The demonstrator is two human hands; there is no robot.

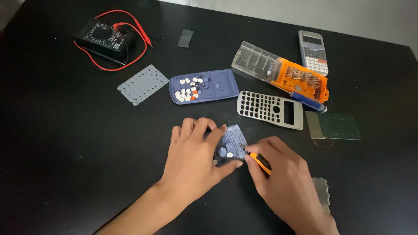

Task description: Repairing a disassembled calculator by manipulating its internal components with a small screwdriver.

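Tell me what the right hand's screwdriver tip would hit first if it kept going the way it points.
The right hand aims the orange-handled screwdriver up and left, so it would meet the dark calculator back shell that the left hand pins to the table. The tip looks at or touching it already; depth is unclear.

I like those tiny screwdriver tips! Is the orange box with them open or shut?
Open. The orange bit case lies on the black table with its clear lid swung back flat beside it, leaving the bits uncovered.

Two bare hands, left hand [196, 161] and right hand [285, 178], nearer than the black table [65, 152] centre; forearms bare to frame edge, no sleeves, rings, watch or gloves; nails short, unpainted
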